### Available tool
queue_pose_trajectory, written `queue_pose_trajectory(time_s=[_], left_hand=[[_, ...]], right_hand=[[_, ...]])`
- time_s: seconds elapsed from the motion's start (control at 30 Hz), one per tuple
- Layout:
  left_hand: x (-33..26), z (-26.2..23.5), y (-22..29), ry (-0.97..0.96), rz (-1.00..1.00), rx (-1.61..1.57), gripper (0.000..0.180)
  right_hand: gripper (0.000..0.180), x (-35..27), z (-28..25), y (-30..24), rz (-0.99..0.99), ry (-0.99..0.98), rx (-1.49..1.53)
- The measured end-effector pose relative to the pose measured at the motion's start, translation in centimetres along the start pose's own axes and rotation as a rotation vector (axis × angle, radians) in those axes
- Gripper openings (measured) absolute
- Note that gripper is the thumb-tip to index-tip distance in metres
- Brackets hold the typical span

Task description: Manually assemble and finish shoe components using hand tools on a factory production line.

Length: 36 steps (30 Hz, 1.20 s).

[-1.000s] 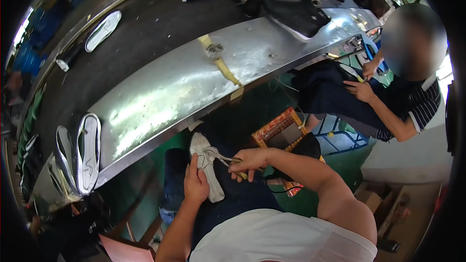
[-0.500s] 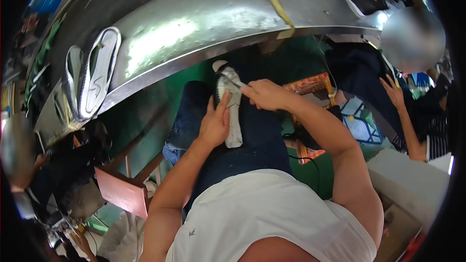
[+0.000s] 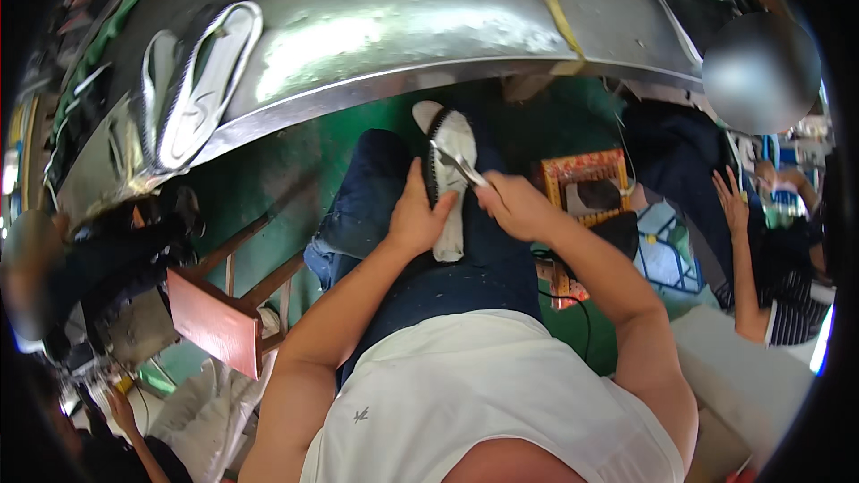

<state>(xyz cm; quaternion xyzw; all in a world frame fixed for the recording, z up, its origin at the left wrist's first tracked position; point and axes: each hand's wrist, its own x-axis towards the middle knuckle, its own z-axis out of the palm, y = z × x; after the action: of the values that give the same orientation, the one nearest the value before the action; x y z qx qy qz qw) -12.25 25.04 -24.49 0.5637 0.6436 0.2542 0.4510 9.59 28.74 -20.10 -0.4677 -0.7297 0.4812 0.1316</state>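
Observation:
A white shoe upper (image 3: pixel 450 165) lies on my right thigh, which is in dark blue trousers. My left hand (image 3: pixel 417 213) grips its near end and holds it against my leg. My right hand (image 3: pixel 512 205) is closed on a small metal tool (image 3: pixel 461 164) whose tip rests on the middle of the shoe upper. Both my forearms come up from the lower edge over my white shirt.
A long shiny metal bench (image 3: pixel 403 27) curves across the top, with two white shoe soles (image 3: pixel 192 89) on its left part. A brown wooden stool (image 3: pixel 219 313) stands at my left. Another person (image 3: pixel 761 241) in a striped shirt sits at the right, beside an orange crate (image 3: pixel 586 183).
The view has tilted down toward my lap, so the bench has slid up. My hands have stayed on the shoe upper, and the tool tip has moved slightly along it.

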Motion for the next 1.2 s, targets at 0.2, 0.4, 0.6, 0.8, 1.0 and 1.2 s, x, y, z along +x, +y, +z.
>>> queue_pose_trajectory(time_s=[0.2, 0.4, 0.6, 0.8, 1.0, 1.2], left_hand=[[-1.6, -0.7, -4.1, -0.502, 0.043, -0.304, 0.113], [-3.2, 1.8, -4.7, -0.211, 0.132, -0.166, 0.111], [-2.0, 1.3, -6.0, -0.183, 0.137, -0.184, 0.116], [-2.0, -0.4, -4.6, -0.357, -0.008, -0.417, 0.112], [-1.6, -0.2, -3.4, -0.439, -0.056, -0.5, 0.111], [5.2, 0.1, -2.0, -0.244, -0.155, -0.485, 0.087]], right_hand=[[0.035, -3.1, 0.7, 1.8, 0.18, -0.067, -0.125], [0.035, -5.7, 2.7, 1.0, 0.071, -0.029, -0.004], [0.03, -4.3, 0.7, -3.4, 0.082, -0.004, -0.065], [0.037, -2.9, 1.3, -1.8, 0.248, -0.206, -0.388], [0.042, -4.4, 2.8, -0.3, 0.075, 0.026, -0.158], [0.04, -6.0, 1.7, 1.3, 0.224, 0.001, 0.257]])
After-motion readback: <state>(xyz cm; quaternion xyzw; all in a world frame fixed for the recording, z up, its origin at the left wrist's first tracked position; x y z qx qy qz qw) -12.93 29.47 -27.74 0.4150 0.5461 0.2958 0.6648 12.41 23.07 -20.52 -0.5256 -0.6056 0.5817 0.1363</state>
